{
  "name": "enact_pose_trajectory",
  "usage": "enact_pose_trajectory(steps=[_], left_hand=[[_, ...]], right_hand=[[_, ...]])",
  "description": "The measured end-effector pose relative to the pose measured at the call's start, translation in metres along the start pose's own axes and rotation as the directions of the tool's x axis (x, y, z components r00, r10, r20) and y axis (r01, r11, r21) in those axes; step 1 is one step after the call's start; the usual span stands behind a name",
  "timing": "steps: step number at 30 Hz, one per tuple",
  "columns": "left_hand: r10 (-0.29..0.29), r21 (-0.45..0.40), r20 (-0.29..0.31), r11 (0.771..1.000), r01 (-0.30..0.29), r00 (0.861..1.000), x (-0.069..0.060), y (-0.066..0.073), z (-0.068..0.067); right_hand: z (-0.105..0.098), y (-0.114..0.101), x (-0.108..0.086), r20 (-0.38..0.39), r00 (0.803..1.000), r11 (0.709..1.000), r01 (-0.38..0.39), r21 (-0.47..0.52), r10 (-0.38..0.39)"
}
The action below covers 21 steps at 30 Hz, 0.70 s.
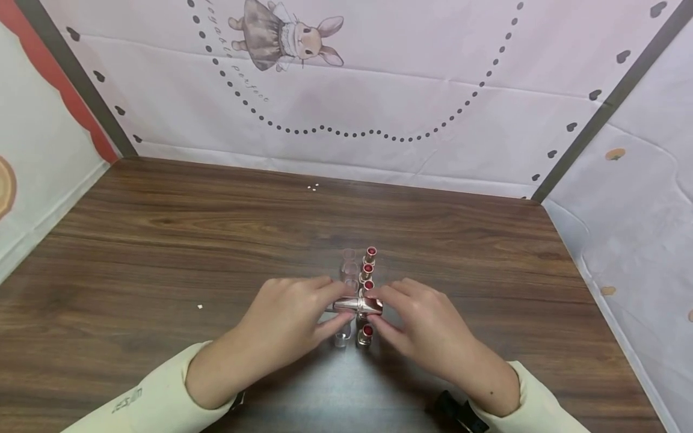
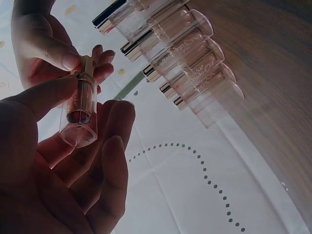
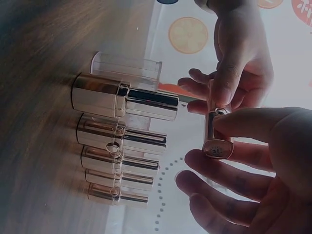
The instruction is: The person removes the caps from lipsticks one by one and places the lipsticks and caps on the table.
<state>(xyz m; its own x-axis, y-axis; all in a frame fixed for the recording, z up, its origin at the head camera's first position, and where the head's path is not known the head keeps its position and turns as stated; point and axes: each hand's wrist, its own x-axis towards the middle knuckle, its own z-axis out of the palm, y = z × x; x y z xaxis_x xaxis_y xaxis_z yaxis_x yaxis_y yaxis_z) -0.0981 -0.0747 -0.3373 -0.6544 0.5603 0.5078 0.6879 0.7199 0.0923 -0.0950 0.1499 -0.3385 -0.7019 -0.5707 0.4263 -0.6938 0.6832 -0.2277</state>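
Both hands hold one lipstick (image 1: pixel 370 305) crosswise above the table. My left hand (image 1: pixel 292 316) pinches its clear cap (image 2: pixel 78 136) between thumb and fingers, and the metallic bullet tube shows inside that cap. On the other end, my right hand (image 1: pixel 425 319) grips the shiny base (image 3: pixel 218 149) with thumb and fingertips. Beneath them runs a row of uncapped red lipsticks (image 1: pixel 368 269), standing upright on their metallic bases. Along the left side of that row stand several clear caps (image 1: pixel 349 268). The hands and the held lipstick hide the middle of both rows in the head view.
A brown wood-grain table (image 1: pixel 460 258) spreads under everything. Tiny white bits (image 1: pixel 313 187) lie near its back edge, and another speck (image 1: pixel 200 307) is left of the left hand. Printed cloth (image 1: pixel 379 102) hangs behind, with more at both sides.
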Motion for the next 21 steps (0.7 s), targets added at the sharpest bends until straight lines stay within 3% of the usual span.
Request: enact_pose_trajectory(steps=[21], left_hand=[[-0.02,0.01,0.033,1.0,0.019,0.999,0.0003,0.0012,0.001]], right_hand=[[0.0026,0.0002,0.0004,-0.008,1.0,0.998,0.023,-0.051,-0.024]])
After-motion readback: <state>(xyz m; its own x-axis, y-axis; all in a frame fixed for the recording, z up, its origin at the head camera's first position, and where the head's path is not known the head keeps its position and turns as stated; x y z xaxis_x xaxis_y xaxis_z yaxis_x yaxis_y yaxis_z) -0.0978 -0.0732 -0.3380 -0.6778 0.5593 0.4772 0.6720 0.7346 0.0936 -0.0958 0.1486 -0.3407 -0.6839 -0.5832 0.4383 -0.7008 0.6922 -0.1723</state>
